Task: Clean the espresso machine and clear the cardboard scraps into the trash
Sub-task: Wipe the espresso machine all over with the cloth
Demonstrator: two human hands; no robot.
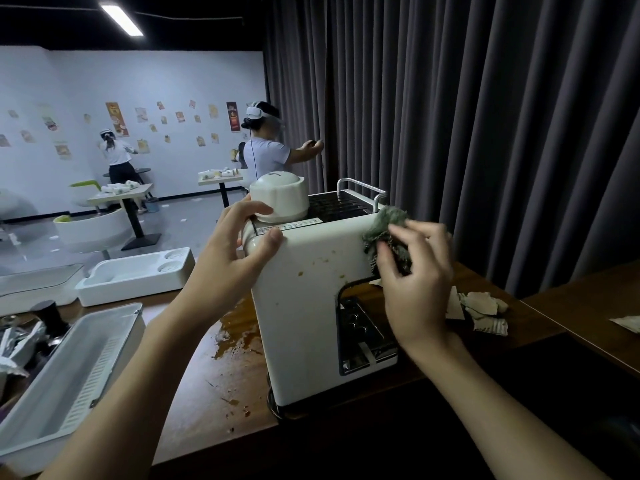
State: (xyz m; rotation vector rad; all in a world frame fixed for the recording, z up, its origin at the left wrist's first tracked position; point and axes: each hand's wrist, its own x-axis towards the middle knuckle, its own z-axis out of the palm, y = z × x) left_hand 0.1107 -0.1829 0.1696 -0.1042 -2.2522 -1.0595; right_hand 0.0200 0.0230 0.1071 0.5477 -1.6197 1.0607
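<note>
The white espresso machine (pixel 301 306) stood on the wooden counter (pixel 207 375), near the middle of the view, its side panel speckled with small brown spots. The left hand (pixel 235 251) grasped its upper left corner, with the fingers curled over the top beside the round white cap (pixel 278 195) and the thumb pressed on the side panel. The right hand (pixel 415 271) held a crumpled grey-green cloth (pixel 384 223) with curled fingers, pressing it against the machine's upper right edge, just below the chrome rail (pixel 363 188). The metal drip grille (pixel 360 327) showed in the recess under that hand.

A brown liquid spill (pixel 239 327) lay on the counter, touching the machine's left side. The cardboard scraps (pixel 485 310) lay in a loose heap on the counter to the right of the machine, partly behind the right wrist. One more scrap (pixel 627 323) lay further right, well apart. A long white tray (pixel 69 375) sat at the near left, and a white tray with two round wells (pixel 138 275) sat beyond it. A dark curtain (pixel 485 133) hung behind the counter.
</note>
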